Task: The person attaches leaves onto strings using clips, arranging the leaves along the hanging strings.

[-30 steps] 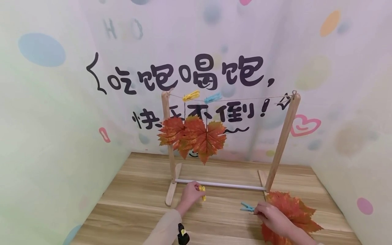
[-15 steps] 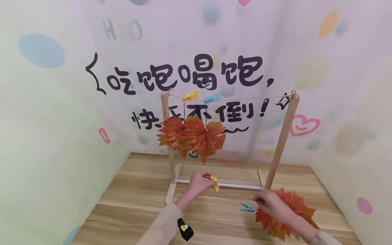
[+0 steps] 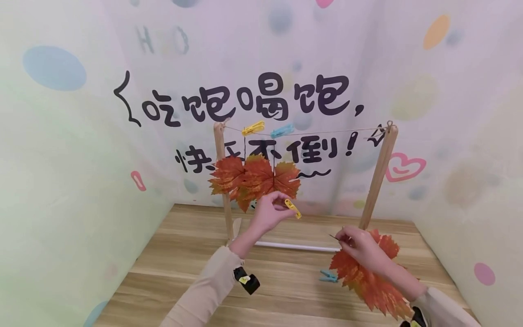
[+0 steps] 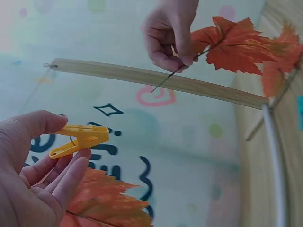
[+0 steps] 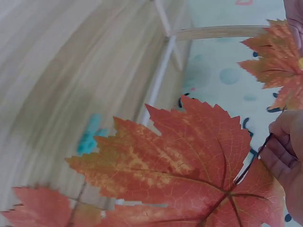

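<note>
My left hand (image 3: 267, 213) pinches a yellow clothespin (image 4: 81, 138) between thumb and fingers, in front of the hanging leaves. In my right hand (image 3: 361, 247), thumb and fingertips hold the thin dark stem (image 4: 165, 81) of an orange-red artificial maple leaf (image 5: 184, 161), raised over the table. Another maple leaf (image 5: 40, 204) lies below it, partly covered. Two more leaves (image 3: 229, 175) hang from a string (image 3: 335, 132), their stems clipped by a yellow clothespin (image 3: 253, 128) and a blue clothespin (image 3: 283, 131). On the table, left of the lower leaf, lies another blue clothespin (image 3: 328, 276).
The string runs between two wooden posts, left (image 3: 220, 150) and right (image 3: 380, 177), joined low down by a white rod (image 3: 298, 246). The wood-grain table (image 3: 286, 295) meets a printed backdrop (image 3: 184, 36) behind and at both sides.
My left hand has risen and moved right with the yellow clothespin, now overlapping the hanging leaves. My right hand has lifted, drawing the leaf up by its stem, away from the blue clothespin.
</note>
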A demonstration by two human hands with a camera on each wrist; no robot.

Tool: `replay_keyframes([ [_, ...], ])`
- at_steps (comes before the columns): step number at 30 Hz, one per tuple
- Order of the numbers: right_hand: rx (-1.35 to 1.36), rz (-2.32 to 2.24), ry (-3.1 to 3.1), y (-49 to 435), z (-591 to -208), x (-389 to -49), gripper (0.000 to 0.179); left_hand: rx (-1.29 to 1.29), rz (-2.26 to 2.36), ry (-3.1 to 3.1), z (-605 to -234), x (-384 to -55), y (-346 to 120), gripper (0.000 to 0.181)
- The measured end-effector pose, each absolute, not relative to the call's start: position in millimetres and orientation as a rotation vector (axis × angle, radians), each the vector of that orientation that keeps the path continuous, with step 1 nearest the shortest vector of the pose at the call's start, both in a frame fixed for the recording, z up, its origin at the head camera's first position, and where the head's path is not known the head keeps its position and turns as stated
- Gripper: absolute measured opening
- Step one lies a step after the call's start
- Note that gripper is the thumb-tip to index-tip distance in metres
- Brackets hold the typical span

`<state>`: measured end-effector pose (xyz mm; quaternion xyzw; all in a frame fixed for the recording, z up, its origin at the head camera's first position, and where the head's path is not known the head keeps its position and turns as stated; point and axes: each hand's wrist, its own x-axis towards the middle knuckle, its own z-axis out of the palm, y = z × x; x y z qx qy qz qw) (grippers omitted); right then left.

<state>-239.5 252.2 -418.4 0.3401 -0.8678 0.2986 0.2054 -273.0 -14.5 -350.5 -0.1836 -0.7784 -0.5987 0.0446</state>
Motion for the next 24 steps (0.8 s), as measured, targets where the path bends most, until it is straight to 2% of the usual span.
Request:
replay_keyframes([
  [6, 0.902, 0.850, -2.367, 245.6, -398.8, -244.8, 0.022, -0.588, -1.809, -2.381, -326.1, -273.6, -13.8, 0.029],
  [12, 0.838, 0.854, -2.368, 239.3, -380.7, -251.6, 0.021, -0.612, -1.833, -2.362, -312.1, -276.2, -13.8, 0.036],
  [24, 0.683, 0.902, -2.427, 225.0, -349.8, -258.1, 0.013, -0.665, -1.812, -2.238, -286.4, -283.5, -17.6, 0.035],
])
